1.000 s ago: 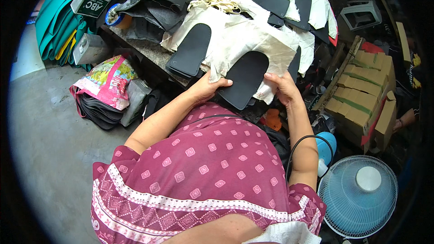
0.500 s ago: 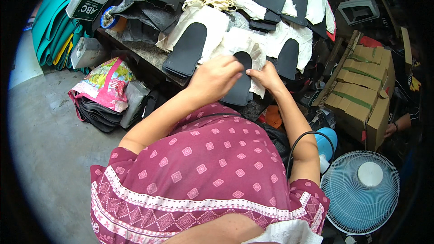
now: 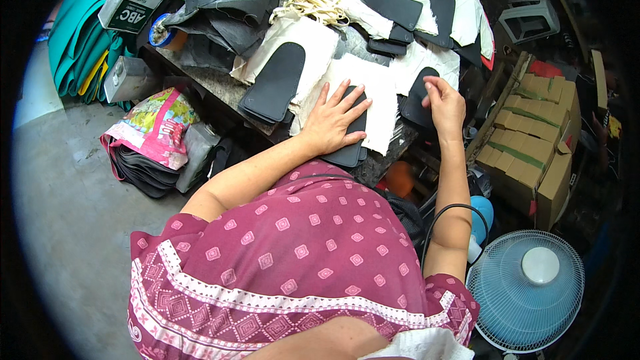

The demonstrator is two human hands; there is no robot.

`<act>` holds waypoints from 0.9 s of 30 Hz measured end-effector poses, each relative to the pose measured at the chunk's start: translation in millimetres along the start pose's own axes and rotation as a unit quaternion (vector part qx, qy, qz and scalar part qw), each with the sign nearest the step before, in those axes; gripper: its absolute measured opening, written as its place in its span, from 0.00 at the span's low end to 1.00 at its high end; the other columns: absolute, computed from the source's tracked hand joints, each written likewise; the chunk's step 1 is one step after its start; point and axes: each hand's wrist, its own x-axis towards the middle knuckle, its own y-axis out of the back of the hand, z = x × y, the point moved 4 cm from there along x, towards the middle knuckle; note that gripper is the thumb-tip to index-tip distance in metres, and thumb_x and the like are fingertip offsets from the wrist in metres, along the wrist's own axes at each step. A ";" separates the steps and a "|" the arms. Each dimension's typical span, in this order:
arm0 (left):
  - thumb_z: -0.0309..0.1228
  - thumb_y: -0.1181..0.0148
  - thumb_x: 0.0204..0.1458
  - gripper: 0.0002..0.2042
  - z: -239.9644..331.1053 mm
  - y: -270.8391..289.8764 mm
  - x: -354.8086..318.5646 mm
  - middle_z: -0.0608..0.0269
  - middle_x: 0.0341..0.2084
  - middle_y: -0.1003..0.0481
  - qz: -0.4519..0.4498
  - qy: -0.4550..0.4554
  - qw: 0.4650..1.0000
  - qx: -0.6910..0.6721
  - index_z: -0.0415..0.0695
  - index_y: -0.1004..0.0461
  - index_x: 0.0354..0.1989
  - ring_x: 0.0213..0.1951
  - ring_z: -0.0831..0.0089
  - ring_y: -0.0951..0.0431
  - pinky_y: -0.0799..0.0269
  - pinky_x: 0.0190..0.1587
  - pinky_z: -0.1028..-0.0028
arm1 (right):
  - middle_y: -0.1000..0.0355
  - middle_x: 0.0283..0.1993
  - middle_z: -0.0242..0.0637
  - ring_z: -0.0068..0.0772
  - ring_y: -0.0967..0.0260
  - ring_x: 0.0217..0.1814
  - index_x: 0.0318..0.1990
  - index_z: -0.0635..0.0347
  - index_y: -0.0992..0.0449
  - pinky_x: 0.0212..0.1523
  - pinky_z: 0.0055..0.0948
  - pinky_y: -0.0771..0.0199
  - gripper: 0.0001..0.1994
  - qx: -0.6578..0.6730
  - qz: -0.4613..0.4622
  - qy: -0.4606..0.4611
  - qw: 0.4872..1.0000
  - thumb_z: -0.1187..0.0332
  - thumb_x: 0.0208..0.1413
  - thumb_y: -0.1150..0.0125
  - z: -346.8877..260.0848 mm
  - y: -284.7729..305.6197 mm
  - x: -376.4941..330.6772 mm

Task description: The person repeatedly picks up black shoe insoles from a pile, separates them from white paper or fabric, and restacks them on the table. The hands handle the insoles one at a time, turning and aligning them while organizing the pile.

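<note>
My left hand (image 3: 333, 118) lies flat with fingers spread on a black sole-shaped piece (image 3: 345, 155). White cloth (image 3: 381, 110) shows out from under that piece, on the worktable. To the right, my right hand (image 3: 445, 108) hovers at a second black sole-shaped piece (image 3: 415, 108), its fingers bent and partly apart; nothing visible is held. Another dark stack of such pieces (image 3: 273, 83) rests on white cloth left of my left hand. More black pieces (image 3: 390, 4) lie on cloths farther back.
Grey perforated sheets (image 3: 230, 3) and a bundle of cream cords (image 3: 312, 5) sit on the table (image 3: 207, 80). A pink bag (image 3: 150, 130) with black sheets stands on the floor at left. At right are cardboard boxes (image 3: 527, 117) and a fan (image 3: 527, 293).
Both hands were together at the middle black piece. My left hand now presses flat on it, while my right hand has moved right to the neighbouring piece. The cloth lies flatter.
</note>
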 end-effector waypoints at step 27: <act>0.52 0.42 0.55 0.37 4.9 37.5 18.9 0.49 0.67 0.43 0.014 0.060 0.955 -0.291 0.43 0.42 0.68 0.70 0.50 0.48 0.54 0.70 0.48 | 0.21 0.44 0.39 0.37 0.26 0.39 0.40 0.61 0.23 0.42 0.32 0.26 0.06 0.144 0.360 0.345 0.855 0.79 0.55 0.40 -97.7 38.0 36.2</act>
